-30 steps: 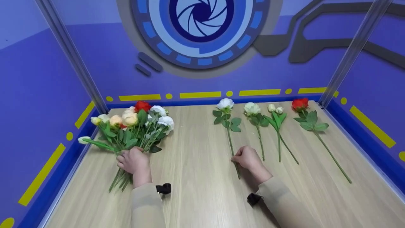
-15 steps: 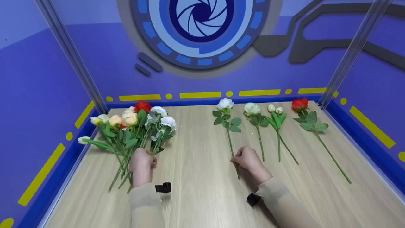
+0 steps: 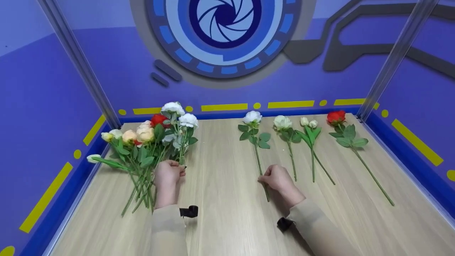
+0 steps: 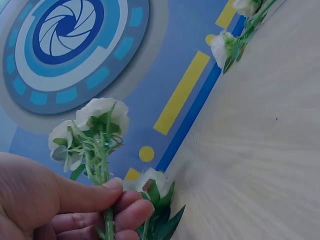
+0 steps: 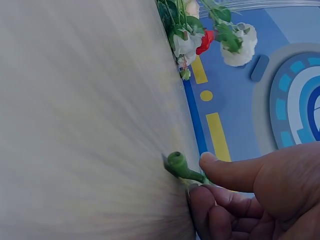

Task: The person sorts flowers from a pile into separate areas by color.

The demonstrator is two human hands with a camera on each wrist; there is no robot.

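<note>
At the left, my left hand (image 3: 170, 174) pinches the stem of white artificial flowers, whose two blooms (image 4: 102, 117) rise from its fingertips in the left wrist view. The lower part of this stem is hidden by the hand. Just left of it lies a bunch of artificial flowers (image 3: 145, 133) in peach, red and cream, with crossed stems. My right hand (image 3: 279, 177) pinches the lower stem of a single white rose (image 3: 252, 117) lying on the table. In the right wrist view, the stem's cut end (image 5: 177, 162) pokes out beside the thumb.
Right of the white rose lie a cream rose (image 3: 283, 122), a stem of cream tulips (image 3: 308, 124) and a red rose (image 3: 336, 116), side by side. The wooden table (image 3: 220, 213) meets blue printed panels (image 3: 220, 96) at the back and sides.
My left hand has shifted from the bunch's stems to the right, lifting the two white blooms up and away from the others. My right hand stays on the white rose's stem.
</note>
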